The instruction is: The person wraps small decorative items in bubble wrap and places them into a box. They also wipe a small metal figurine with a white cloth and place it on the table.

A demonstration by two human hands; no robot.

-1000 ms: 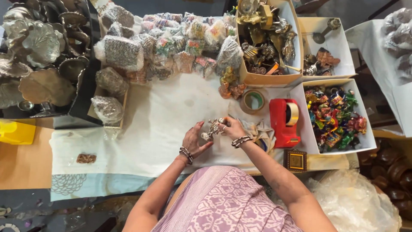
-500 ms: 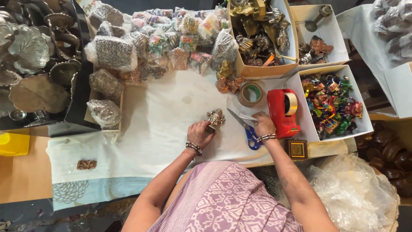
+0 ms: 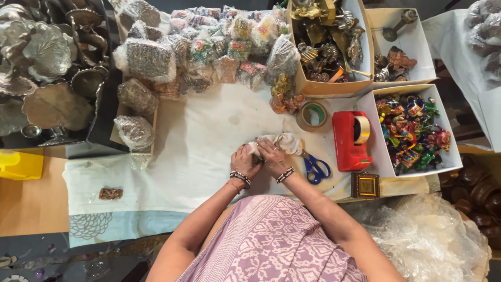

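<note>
At the far left, silver-coloured metal dishes [image 3: 39, 52] shaped like shells and leaves are stacked on a dark stand. Near them, at the left edge, sits a yellow box [image 3: 20, 164]. A white cloth [image 3: 193, 151] covers the table, and a small brown packet [image 3: 110, 194] lies alone on its near left part. Along the far side of the cloth runs a heap of clear bags [image 3: 209, 47] filled with small beaded and coloured pieces.

In the middle, both hands meet on the cloth. The left hand [image 3: 245, 161] is curled tight around a small item that is mostly hidden by the fingers. The right hand [image 3: 270, 154] presses against it, fingers bent and gripping the same item along with the edge of a crumpled white wrapper [image 3: 287, 142] that spreads to the right of the knuckles. Both wrists wear beaded bracelets.

Just right of the hands lie blue-handled scissors [image 3: 315, 169], touching the cloth. Farther back is a roll of tape [image 3: 312, 116], and to its right a red tape dispenser [image 3: 352, 140]. Behind them a cardboard box [image 3: 326, 90] holds brass figures. At the right, a white box [image 3: 365, 104] holds bright painted figurines [image 3: 412, 130]. Near the dispenser stands a small framed picture [image 3: 365, 185].
</note>
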